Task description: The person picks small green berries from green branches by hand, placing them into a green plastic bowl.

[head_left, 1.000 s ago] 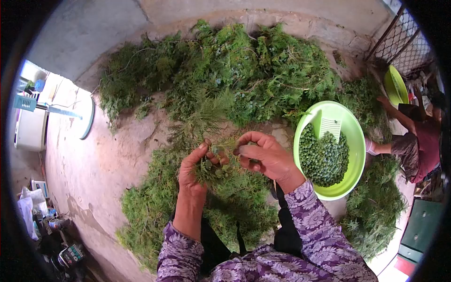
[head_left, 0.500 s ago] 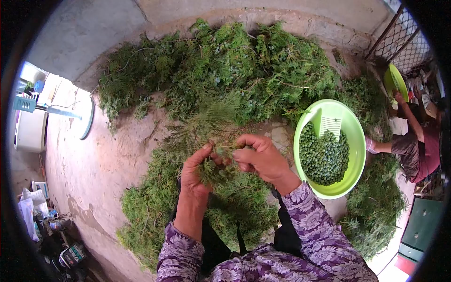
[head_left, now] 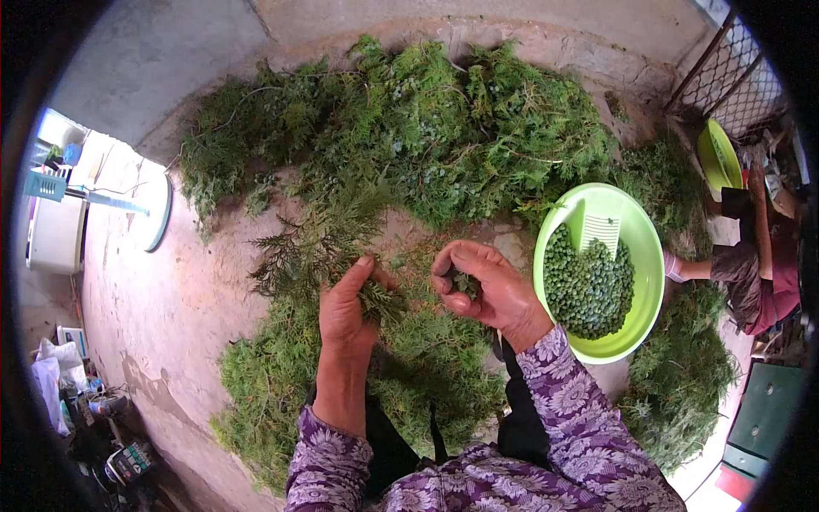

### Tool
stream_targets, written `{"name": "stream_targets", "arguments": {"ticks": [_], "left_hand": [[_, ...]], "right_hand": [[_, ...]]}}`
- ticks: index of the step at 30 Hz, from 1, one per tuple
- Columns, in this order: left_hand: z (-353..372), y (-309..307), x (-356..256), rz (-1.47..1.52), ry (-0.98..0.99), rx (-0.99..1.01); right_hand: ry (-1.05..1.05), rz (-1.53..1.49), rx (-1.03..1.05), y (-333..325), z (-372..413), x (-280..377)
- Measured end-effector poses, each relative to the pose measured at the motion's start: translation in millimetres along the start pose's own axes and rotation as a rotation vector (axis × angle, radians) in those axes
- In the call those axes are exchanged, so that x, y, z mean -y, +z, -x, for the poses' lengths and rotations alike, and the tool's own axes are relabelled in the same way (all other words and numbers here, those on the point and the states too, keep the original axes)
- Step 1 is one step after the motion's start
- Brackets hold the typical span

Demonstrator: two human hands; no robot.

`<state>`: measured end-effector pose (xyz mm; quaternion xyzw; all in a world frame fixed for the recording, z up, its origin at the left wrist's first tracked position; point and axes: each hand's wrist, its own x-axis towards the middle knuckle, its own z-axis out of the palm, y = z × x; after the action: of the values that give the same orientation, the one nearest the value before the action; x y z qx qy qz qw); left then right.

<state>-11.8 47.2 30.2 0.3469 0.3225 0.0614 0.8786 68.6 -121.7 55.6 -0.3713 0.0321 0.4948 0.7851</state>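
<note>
My left hand is closed around a leafy evergreen sprig, whose flat fronds spread up and to the left. Apart from it, to the right, my right hand curls its fingers over small green cones, partly hidden in the palm. Beside my right wrist stands a light green basin with a ribbed washboard part. Many round green cones lie in it.
A long heap of evergreen branches lies along the wall, with another pile below my hands. More branches lie right of the basin. At far right a person sits near a second green basin. A fan base stands at left.
My hands have moved apart. The left has shifted slightly left with the sprig, and the right has drawn away from it and turned, fingers curled. The other person's arm has moved.
</note>
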Motion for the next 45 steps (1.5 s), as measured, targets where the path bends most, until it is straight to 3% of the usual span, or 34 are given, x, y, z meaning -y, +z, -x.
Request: {"name": "stream_targets", "arguments": {"ticks": [4, 8, 10, 13, 16, 17, 19, 20, 21, 22, 24, 25, 27, 30, 35, 38, 40, 42, 45], "left_hand": [[3, 8, 5, -0.144, 0.138, -0.118], [6, 14, 10, -0.152, 0.092, -0.150], [4, 14, 17, -0.304, 0.267, 0.020], [11, 25, 17, -0.353, 0.129, 0.090], [11, 23, 24, -0.588, 0.212, 0.095], [-4, -4, 43, -0.589, 0.212, 0.096], [-43, -80, 94, -1.043, 0.390, 0.173], [-35, -75, 93, -1.044, 0.390, 0.176], [-22, -65, 87, -0.509, 0.204, 0.212], [-13, -57, 82, 0.025, 0.016, 0.233], [-6, -47, 76, -0.008, 0.013, 0.226], [-4, -43, 74, -0.040, 0.013, 0.218], [-2, -36, 69, -0.103, 0.014, 0.203], [-3, -25, 61, -0.196, 0.019, 0.180], [2, 4, 39, -0.321, 0.024, 0.147], [8, 25, 26, -0.182, -0.048, 0.171], [9, 26, 25, -0.034, -0.116, 0.336], [10, 27, 23, -0.051, -0.103, 0.308], [10, 25, 22, -0.090, -0.067, 0.250]], "right_hand": [[-0.018, 0.021, -0.018, -3, -4, -4], [0.011, 0.021, -0.125, -3, -10, -8], [0.035, 0.048, -0.148, -3, -12, -9], [0.027, 0.054, -0.155, -8, -15, -15], [0.007, 0.087, -0.169, -4, -15, -20], [-0.085, 0.148, -0.171, -1, -14, -23], [-0.182, 0.207, -0.173, -12, -13, -30], [-0.430, 0.707, -0.143, -33, -17, -41], [-0.672, 1.210, -0.104, -45, -19, -48], [-0.672, 1.209, -0.107, -47, -18, -51], [-0.591, 0.922, -0.100, -48, -18, -55], [-0.591, 0.921, -0.102, -32, -13, -42], [-0.052, 0.687, -0.291, -3, -4, -14], [-0.032, 0.658, -0.119, -15, -10, -18], [0.023, 0.479, -0.194, -10, -10, -16], [0.039, 0.400, -0.272, -3, -10, -14], [0.040, 0.312, -0.296, -2, -9, -13], [0.057, 0.237, -0.197, -5, -8, -10], [0.024, 0.222, -0.228, -3, -9, -12]]}}
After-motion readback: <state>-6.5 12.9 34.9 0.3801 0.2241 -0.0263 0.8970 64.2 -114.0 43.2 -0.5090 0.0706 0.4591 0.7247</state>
